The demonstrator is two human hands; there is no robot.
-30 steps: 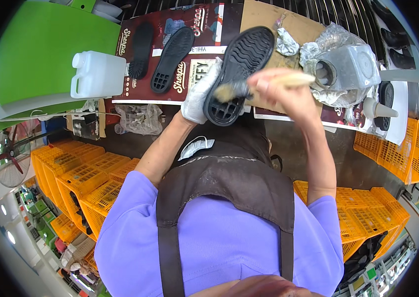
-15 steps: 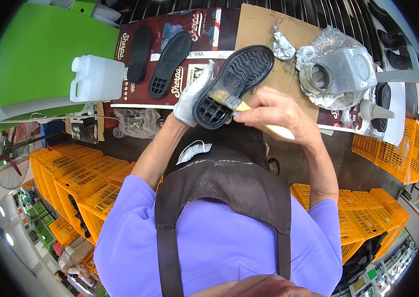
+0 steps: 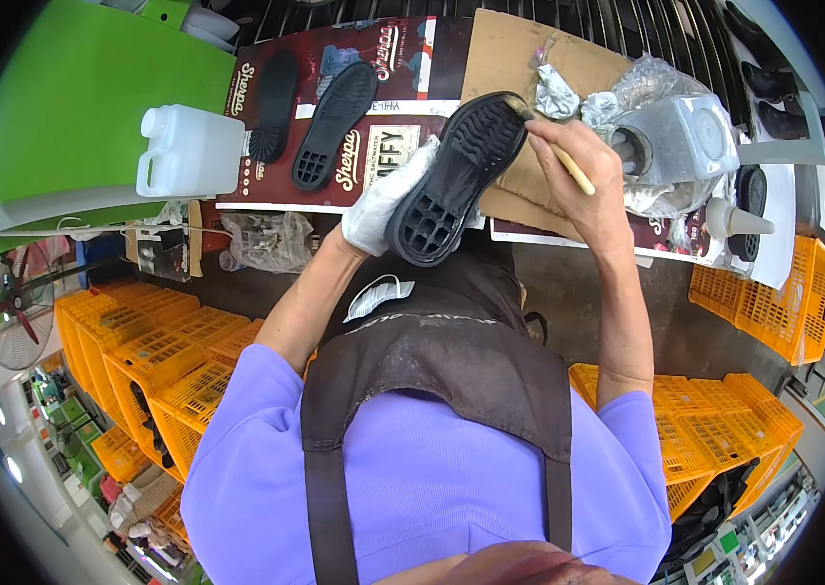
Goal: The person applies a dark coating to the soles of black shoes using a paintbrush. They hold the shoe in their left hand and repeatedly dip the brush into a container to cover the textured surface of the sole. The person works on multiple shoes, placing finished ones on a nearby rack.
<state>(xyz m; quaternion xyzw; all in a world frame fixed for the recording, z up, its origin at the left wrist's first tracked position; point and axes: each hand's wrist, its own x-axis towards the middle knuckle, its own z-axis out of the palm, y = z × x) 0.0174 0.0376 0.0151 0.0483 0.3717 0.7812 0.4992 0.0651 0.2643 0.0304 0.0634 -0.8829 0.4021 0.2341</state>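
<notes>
A black shoe sole, hollow side up with square cells at its heel, is held tilted over the table's near edge. My left hand, in a white glove, is closed on the sole's left edge; its fingertips are partly hidden. Bare and closed, my right hand grips a brush with a pale wooden handle. The bristles touch the sole's toe end at the far right. Two more black soles, one nearer and another farther left, lie on the dark red printed board.
A white plastic jug stands at left beside a green panel. Cardboard covers the table's middle. On the right are a cut clear container in plastic wrap and a white nozzle bottle. Orange crates stack on both sides.
My right hand has carried the brush from the sole's heel cells up and right to its toe end. The sole has shifted slightly nearer to me in my left hand.
</notes>
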